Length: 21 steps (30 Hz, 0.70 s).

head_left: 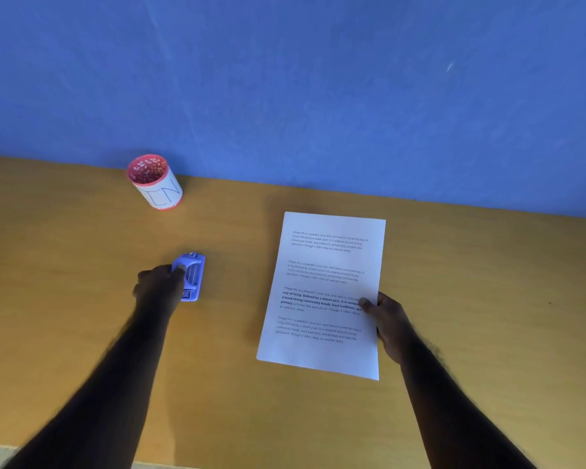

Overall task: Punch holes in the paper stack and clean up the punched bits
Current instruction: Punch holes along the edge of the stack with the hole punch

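A white paper stack (325, 292) with printed text lies on the wooden table, right of centre. My right hand (388, 324) grips its right edge, thumb on top of the sheet. A small blue hole punch (193, 277) sits on the table to the left of the paper. My left hand (159, 286) is closed around the punch's left side, with the thumb on its top. A red and white cup (156, 182) with a hand-lettered label stands at the back left near the wall, holding small pale bits inside.
The wooden table (82, 299) runs up to a blue wall (318, 96) behind. The table's near edge shows at the bottom left. Bare wood lies between the punch and the paper and to the right of the paper.
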Each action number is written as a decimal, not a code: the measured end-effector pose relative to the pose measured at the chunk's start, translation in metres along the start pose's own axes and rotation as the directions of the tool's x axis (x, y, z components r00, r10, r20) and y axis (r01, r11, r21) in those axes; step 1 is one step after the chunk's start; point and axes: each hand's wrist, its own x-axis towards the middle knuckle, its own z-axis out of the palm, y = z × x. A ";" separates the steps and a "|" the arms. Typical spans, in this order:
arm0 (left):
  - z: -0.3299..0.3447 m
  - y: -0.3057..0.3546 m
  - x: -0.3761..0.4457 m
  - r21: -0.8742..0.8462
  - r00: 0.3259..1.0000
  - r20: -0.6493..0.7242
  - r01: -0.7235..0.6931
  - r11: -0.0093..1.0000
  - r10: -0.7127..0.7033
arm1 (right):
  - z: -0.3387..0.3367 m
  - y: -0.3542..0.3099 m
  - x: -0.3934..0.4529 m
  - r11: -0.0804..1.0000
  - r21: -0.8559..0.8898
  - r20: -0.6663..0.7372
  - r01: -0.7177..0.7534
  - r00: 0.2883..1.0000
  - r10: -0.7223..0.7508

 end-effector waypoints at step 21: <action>0.033 0.055 -0.062 -0.470 0.920 0.241 -0.169 0.866 0.310 | -0.001 0.005 0.001 0.998 0.051 0.006 0.023 1.000 -0.023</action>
